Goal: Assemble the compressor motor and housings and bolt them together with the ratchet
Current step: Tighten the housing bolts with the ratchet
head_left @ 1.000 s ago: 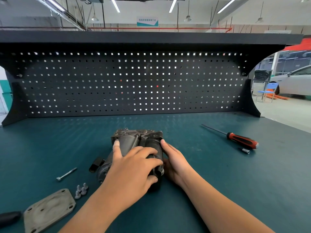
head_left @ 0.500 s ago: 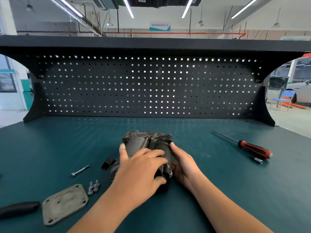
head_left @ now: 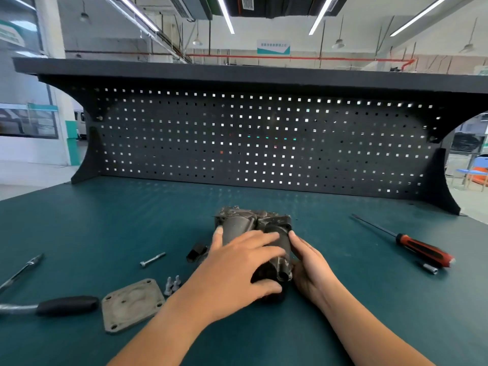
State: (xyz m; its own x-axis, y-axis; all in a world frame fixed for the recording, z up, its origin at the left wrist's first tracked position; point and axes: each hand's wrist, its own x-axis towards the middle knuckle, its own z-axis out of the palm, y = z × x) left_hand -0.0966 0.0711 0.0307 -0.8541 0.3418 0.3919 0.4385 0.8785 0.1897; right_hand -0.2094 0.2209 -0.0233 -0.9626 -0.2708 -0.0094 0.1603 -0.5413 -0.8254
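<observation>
1. Well out at eight o'clock from the compressor: ratchet, lying loose on the bench, held by no hand.
2. Nearer, at seven o'clock: plate, flat and not yet fitted. Just beside its far corner, short bolts in a small cluster. At nine o'clock, a long bolt, lying alone and apart.
3. Left hand: draped over the top of the compressor, fingers spread and curved across both barrels, thumb up the nine o'clock flank. Clamped on it.
4. Compressor itself: mid-bench, barrels running toward six o'clock, blocky housing end toward twelve. Black plug close against it at nine o'clock.
5. Right hand: laid along the three o'clock flank and near end, fingers nearly straight, pressing rather than clasping. Thumb hidden.
6. Well apart at three o'clock: screwdriver, with a small bit just beside its handle.
7. Step in hand, by judgement: squeezing motor and housing together and squaring them up, ahead of any bolting. Whether fully seated, impossible to tell under the hands.
8. Next, probably: keep one hand bearing down so nothing springs apart, free the other, fetch the long bolt, start it by finger, then reach for the ratchet.
</observation>
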